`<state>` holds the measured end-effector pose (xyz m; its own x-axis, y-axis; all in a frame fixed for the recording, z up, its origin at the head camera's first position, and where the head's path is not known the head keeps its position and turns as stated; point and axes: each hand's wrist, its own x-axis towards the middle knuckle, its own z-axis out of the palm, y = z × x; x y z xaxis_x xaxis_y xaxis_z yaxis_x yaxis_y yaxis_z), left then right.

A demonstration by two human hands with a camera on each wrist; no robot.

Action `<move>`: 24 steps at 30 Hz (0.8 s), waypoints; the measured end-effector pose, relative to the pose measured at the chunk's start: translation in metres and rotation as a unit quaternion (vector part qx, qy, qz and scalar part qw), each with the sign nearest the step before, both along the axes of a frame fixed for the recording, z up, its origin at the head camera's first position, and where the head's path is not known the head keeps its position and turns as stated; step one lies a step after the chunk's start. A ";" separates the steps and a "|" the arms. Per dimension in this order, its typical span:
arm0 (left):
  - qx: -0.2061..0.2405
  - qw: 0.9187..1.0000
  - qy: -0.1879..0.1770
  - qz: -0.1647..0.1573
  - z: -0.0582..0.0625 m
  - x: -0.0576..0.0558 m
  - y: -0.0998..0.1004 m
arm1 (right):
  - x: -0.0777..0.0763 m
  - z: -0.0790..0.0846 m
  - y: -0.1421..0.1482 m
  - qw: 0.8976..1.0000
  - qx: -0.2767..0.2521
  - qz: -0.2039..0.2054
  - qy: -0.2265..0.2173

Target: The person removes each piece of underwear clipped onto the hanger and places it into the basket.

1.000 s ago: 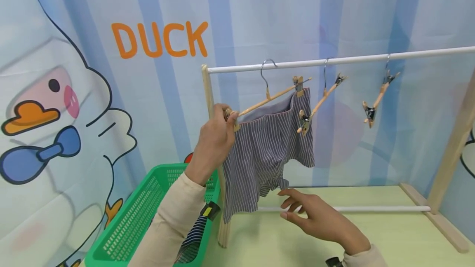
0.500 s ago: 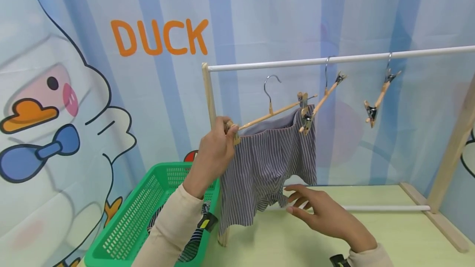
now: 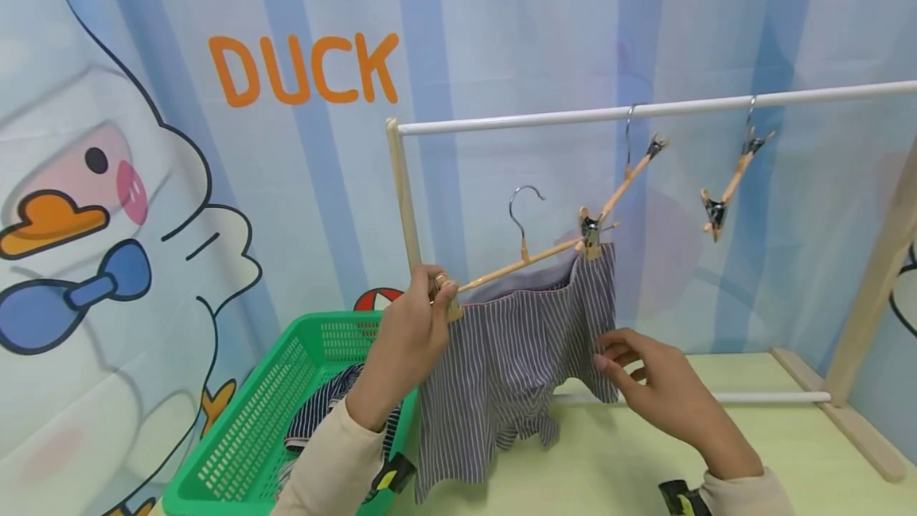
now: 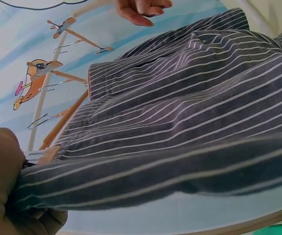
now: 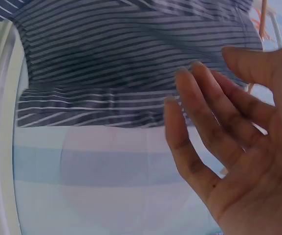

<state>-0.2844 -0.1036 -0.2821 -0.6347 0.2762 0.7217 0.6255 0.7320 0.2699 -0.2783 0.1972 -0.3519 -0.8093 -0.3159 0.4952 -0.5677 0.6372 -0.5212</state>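
Observation:
Grey shorts with white stripes (image 3: 512,365) hang by the waistband from the clips of a wooden clip hanger (image 3: 505,270). The hanger's metal hook is off the rail, below it. My left hand (image 3: 408,337) grips the hanger at its left clip; in the left wrist view the shorts' cloth (image 4: 180,103) runs out from that hand, and part of the fingers is hidden. My right hand (image 3: 662,388) is at the right leg of the shorts, fingers loosely bent. In the right wrist view the right hand (image 5: 224,142) holds nothing; whether its fingertips touch the cloth I cannot tell.
A white rail (image 3: 516,123) on a wooden frame crosses above the pale green table (image 3: 602,460). Another clip hanger (image 3: 622,189) and one further right (image 3: 734,181) hang from it without clothes. A green basket (image 3: 236,420) with striped clothes (image 3: 322,408) stands at left.
The hanger with the shorts has come off the rail and moved down, with my left hand on it. My right hand has shifted rightward to the right leg of the shorts.

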 end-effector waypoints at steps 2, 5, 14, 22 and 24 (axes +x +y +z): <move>0.004 1.000 -0.003 -0.003 -0.004 0.003 -0.001 | 0.000 0.002 0.005 0.999 -0.009 -0.027 0.018; 0.007 1.000 -0.007 -0.014 -0.011 0.006 -0.001 | 0.001 0.005 0.010 0.996 -0.031 -0.071 0.046; 0.018 0.999 -0.022 -0.032 -0.027 0.016 -0.004 | 0.003 0.006 0.012 0.983 -0.107 -0.139 0.062; 0.034 0.997 -0.046 -0.061 -0.038 0.023 -0.005 | 0.002 0.007 0.011 0.976 -0.138 -0.132 0.104; 0.033 0.996 -0.048 -0.074 -0.040 0.023 -0.005 | 0.001 0.007 0.011 0.976 -0.139 -0.123 0.117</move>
<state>-0.2610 -0.1089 -0.3224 -0.6574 0.3267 0.6790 0.6945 0.6123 0.3778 -0.2774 0.2082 -0.3445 -0.6979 0.0460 0.7147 -0.5402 0.6213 -0.5675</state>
